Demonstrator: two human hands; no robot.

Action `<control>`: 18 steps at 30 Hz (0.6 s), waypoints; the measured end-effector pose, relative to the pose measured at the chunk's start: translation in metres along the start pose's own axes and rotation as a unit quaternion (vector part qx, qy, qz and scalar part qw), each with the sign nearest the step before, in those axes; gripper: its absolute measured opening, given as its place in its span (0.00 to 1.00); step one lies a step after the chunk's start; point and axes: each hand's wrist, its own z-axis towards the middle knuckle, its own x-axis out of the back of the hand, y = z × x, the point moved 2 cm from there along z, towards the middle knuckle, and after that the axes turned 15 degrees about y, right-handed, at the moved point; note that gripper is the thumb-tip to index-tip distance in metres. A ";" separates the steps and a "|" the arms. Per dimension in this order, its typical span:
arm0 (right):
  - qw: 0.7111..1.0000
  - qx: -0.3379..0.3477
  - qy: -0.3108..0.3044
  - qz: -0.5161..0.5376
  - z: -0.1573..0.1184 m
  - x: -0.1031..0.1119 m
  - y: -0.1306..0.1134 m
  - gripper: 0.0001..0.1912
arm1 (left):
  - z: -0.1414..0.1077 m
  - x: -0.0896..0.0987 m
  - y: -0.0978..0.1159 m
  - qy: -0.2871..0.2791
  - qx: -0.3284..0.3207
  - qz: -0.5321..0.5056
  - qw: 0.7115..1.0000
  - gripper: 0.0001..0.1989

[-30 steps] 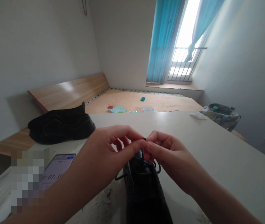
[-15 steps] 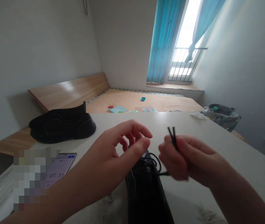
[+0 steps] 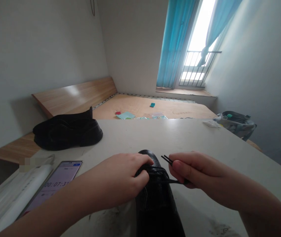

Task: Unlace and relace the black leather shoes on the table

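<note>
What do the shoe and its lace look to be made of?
The shoe looks like black leather, with a glossy sheen on its upper. The lace seems black fabric cord, though any weave is too small to tell. Its straight tips look like stiff plastic.

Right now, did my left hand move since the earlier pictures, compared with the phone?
Yes: your left hand moved toward the phone and rests on the black shoe.
</note>
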 end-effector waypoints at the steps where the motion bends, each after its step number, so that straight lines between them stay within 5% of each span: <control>1: 0.999 0.001 -0.015 0.045 -0.001 -0.002 -0.002 0.23 | 0.000 0.001 0.001 -0.003 0.003 0.005 1.000 0.16; 5: 0.979 -0.004 -0.101 0.175 -0.002 -0.016 -0.013 0.24 | -0.002 0.003 0.002 -0.019 0.013 0.020 1.000 0.20; 14: 0.937 -0.019 -0.251 0.242 0.005 -0.034 -0.023 0.29 | -0.004 0.005 0.001 -0.020 0.011 0.040 0.999 0.25; 16: 0.937 -0.042 -0.229 0.259 0.013 -0.028 -0.019 0.28 | -0.004 0.007 0.003 -0.024 0.000 0.029 0.999 0.21; 18: 0.954 -0.047 -0.137 0.263 0.028 -0.019 -0.014 0.27 | -0.004 0.007 0.004 -0.026 -0.014 0.022 0.999 0.18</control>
